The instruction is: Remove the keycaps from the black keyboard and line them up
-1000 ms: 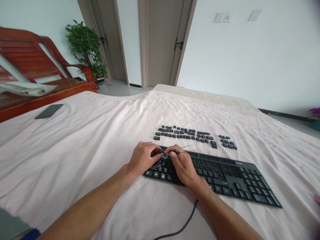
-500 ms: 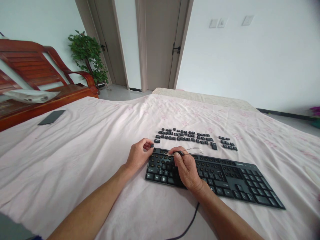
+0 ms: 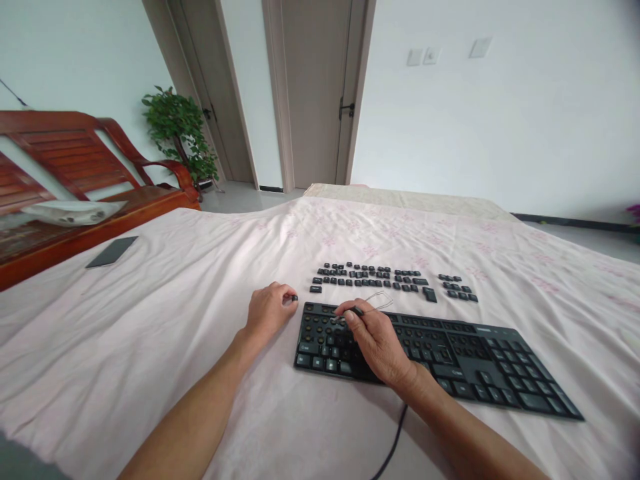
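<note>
A black keyboard [image 3: 470, 373] lies on the pink-white cloth, many of its keycaps off at the left and along the top rows. My left hand [image 3: 270, 308] is beside its upper left corner, fingertips pinching a small black keycap [image 3: 295, 298]. Over the left part of the keyboard, my right hand [image 3: 373, 337] is closed on a wire keycap puller [image 3: 358, 311]; its wire loop points up and right. Behind the keyboard, loose black keycaps [image 3: 370, 282] lie in rows, with a smaller group [image 3: 457, 288] to their right.
A dark phone [image 3: 113, 252] lies on the cloth [image 3: 200, 280] at the far left. The keyboard's cable [image 3: 395, 443] runs toward me. Beyond stand a wooden bench [image 3: 75, 160], a green plant [image 3: 177, 130] and a door [image 3: 315, 93].
My left hand has moved left with the keycap, away from the keyboard's corner. My right hand stays over the keys with the puller. The camera view has shifted slightly.
</note>
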A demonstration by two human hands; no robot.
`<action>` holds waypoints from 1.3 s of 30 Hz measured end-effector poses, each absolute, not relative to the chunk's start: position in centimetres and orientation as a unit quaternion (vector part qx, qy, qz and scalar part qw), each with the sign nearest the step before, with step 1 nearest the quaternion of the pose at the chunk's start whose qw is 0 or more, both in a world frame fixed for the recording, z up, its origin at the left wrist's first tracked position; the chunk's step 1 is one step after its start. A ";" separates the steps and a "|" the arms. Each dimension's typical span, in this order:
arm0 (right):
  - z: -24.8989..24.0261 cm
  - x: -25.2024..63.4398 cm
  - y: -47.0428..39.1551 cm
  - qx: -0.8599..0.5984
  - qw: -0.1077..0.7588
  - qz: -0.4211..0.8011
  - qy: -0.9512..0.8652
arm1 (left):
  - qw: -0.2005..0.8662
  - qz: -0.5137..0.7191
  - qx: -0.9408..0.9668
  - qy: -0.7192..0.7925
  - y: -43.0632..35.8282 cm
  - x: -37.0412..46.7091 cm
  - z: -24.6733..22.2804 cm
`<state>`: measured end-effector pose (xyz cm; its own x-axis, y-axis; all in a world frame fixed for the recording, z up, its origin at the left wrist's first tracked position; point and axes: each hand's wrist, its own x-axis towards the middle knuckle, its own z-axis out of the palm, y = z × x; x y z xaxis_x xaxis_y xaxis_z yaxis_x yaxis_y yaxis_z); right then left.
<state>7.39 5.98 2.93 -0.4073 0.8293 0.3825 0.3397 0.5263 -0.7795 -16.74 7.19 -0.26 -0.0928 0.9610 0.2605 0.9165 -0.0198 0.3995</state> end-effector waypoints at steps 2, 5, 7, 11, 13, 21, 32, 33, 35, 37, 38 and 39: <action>3.0 8.2 5.9 -0.378 0.379 0.309 -0.786 | 0.047 0.231 0.678 0.697 7.2 -16.9 0.0; 2.9 9.8 5.9 -0.385 0.370 0.301 -0.790 | 0.055 0.210 0.689 0.692 7.1 -16.9 0.4; 2.7 10.8 5.8 -0.397 0.372 0.292 -0.786 | 0.053 0.190 0.695 0.692 7.1 -16.9 0.6; 2.3 12.4 5.6 -0.430 0.388 0.281 -0.766 | 0.017 0.152 0.697 0.700 7.2 -16.8 1.0; 2.1 12.8 5.4 -0.444 0.394 0.279 -0.755 | -0.007 0.123 0.707 0.697 7.2 -16.8 1.3; 1.4 13.1 5.5 -0.428 0.421 0.277 -0.750 | -0.036 0.077 0.728 0.681 7.3 -16.5 2.1; 1.4 13.0 5.8 -0.409 0.431 0.290 -0.751 | -0.021 0.150 0.742 0.653 8.4 -16.3 1.5; 1.4 13.0 5.8 -0.403 0.434 0.289 -0.752 | -0.012 0.163 0.744 0.648 8.7 -15.9 1.6; 1.4 13.0 5.7 -0.393 0.441 0.287 -0.754 | -0.003 0.187 0.753 0.631 9.4 -14.8 1.8; 1.4 13.0 5.7 -0.391 0.444 0.287 -0.754 | -0.010 0.203 0.769 0.606 10.1 -13.7 2.0; 1.4 13.0 5.6 -0.392 0.444 0.287 -0.753 | -0.016 0.204 0.780 0.592 10.5 -13.1 2.1; 1.4 13.0 5.6 -0.394 0.442 0.287 -0.753 | -0.022 0.200 0.788 0.581 10.8 -12.6 2.2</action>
